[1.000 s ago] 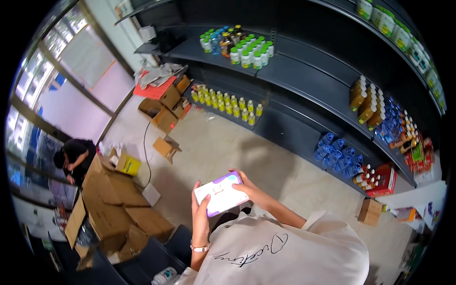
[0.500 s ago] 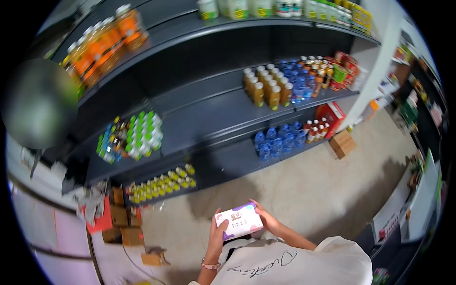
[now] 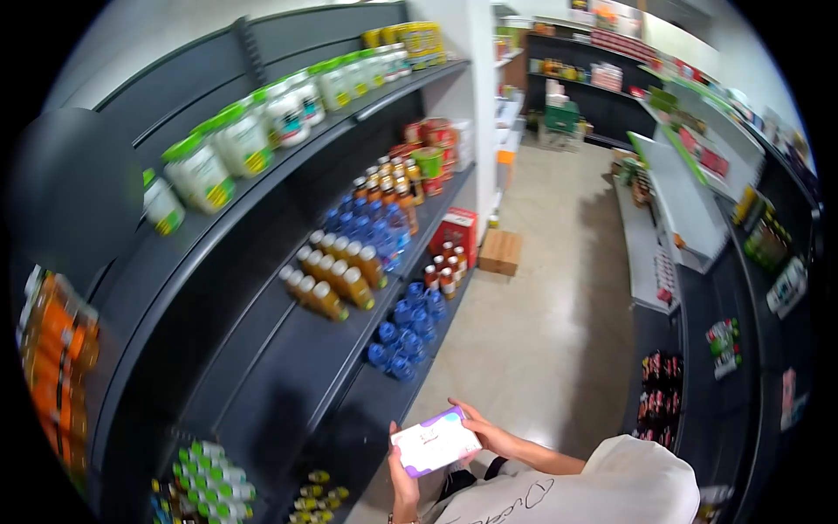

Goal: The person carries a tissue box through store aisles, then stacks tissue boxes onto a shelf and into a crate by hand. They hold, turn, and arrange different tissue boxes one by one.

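Observation:
In front of my body I hold a white and purple tissue pack (image 3: 434, 443), its broad printed face turned up. My left hand (image 3: 402, 470) grips its left end, the thumb along the edge. At the right end, my right hand (image 3: 479, 427) is closed round the corner. Glare washes out most of the print. A shelf unit (image 3: 262, 349) stands to the left, with juice bottles (image 3: 330, 278) and blue-wrapped bottles (image 3: 403, 336) on its lower levels.
White tubs with green lids (image 3: 240, 140) line the upper left shelf; orange drink bottles (image 3: 57, 367) stand nearer. A cardboard box (image 3: 500, 251) sits on the aisle floor (image 3: 515, 349). Dark shelves (image 3: 698, 349) with packaged goods run along the right.
My view has swung to the right, from facing the shelf to looking along the aisle between shelves. Both hands still hold the tissue pack before me.

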The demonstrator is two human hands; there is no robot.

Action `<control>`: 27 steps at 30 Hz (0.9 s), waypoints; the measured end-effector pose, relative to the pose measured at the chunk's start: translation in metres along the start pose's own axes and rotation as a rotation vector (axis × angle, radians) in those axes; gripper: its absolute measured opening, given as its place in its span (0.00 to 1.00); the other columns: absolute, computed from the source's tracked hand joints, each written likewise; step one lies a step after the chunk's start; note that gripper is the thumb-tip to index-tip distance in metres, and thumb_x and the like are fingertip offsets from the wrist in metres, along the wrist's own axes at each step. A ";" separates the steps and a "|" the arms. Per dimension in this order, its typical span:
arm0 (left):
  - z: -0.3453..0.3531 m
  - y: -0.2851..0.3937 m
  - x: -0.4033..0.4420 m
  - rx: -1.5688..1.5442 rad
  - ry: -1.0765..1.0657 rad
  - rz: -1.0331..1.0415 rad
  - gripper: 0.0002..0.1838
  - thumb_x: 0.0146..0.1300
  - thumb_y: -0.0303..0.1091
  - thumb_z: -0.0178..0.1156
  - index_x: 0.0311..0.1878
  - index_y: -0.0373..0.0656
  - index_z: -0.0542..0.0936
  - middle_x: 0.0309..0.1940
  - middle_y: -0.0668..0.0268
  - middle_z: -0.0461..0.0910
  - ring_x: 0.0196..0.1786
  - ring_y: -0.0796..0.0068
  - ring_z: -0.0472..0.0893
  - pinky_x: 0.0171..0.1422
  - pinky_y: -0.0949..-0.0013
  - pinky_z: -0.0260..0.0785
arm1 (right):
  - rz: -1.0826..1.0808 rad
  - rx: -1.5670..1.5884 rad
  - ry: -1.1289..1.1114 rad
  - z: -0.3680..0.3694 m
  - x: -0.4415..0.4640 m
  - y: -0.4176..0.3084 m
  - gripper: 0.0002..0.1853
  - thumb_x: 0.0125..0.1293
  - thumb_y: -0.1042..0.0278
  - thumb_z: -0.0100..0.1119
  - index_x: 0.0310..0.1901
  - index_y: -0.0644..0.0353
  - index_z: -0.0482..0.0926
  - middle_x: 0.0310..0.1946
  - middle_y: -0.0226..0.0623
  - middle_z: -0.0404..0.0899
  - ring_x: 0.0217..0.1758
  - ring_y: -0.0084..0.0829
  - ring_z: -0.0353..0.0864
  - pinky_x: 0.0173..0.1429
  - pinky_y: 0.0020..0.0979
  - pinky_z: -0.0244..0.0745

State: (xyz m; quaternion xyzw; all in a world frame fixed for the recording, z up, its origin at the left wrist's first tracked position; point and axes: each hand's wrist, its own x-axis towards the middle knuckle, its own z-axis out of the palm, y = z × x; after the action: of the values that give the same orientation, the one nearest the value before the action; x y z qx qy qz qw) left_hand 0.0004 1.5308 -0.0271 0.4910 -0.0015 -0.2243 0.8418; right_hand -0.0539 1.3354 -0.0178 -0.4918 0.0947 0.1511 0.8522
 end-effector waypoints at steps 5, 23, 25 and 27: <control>0.022 -0.032 0.059 0.125 -0.222 -0.190 0.31 0.71 0.43 0.41 0.73 0.42 0.52 0.62 0.57 0.66 0.65 0.62 0.67 0.70 0.63 0.55 | -0.075 0.056 0.293 -0.026 -0.028 -0.013 0.37 0.70 0.46 0.45 0.74 0.43 0.39 0.67 0.40 0.57 0.58 0.36 0.73 0.42 0.37 0.83; 0.283 -0.142 0.243 0.391 -0.773 -0.490 0.34 0.70 0.39 0.50 0.73 0.38 0.50 0.71 0.57 0.53 0.71 0.68 0.56 0.73 0.69 0.49 | -0.434 0.236 0.931 -0.239 -0.077 -0.108 0.33 0.70 0.54 0.49 0.71 0.53 0.50 0.49 0.44 0.70 0.39 0.31 0.79 0.30 0.31 0.80; 0.325 -0.146 0.262 0.423 -0.812 -0.462 0.33 0.70 0.38 0.50 0.73 0.38 0.50 0.71 0.56 0.54 0.71 0.67 0.57 0.73 0.68 0.49 | -0.474 0.237 0.959 -0.267 -0.079 -0.128 0.32 0.70 0.53 0.49 0.69 0.55 0.51 0.48 0.44 0.69 0.38 0.30 0.79 0.29 0.30 0.79; 0.363 -0.146 0.275 0.520 -0.850 -0.369 0.32 0.70 0.37 0.50 0.72 0.38 0.52 0.70 0.54 0.55 0.71 0.65 0.58 0.73 0.67 0.50 | -0.499 0.241 0.975 -0.297 -0.078 -0.144 0.32 0.70 0.53 0.49 0.69 0.55 0.52 0.47 0.43 0.70 0.38 0.30 0.79 0.28 0.30 0.78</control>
State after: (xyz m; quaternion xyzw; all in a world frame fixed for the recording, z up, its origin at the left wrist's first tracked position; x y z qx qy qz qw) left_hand 0.1115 1.0660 -0.0200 0.5415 -0.3117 -0.5402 0.5638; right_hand -0.0805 0.9967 -0.0247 -0.4114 0.3750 -0.3118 0.7700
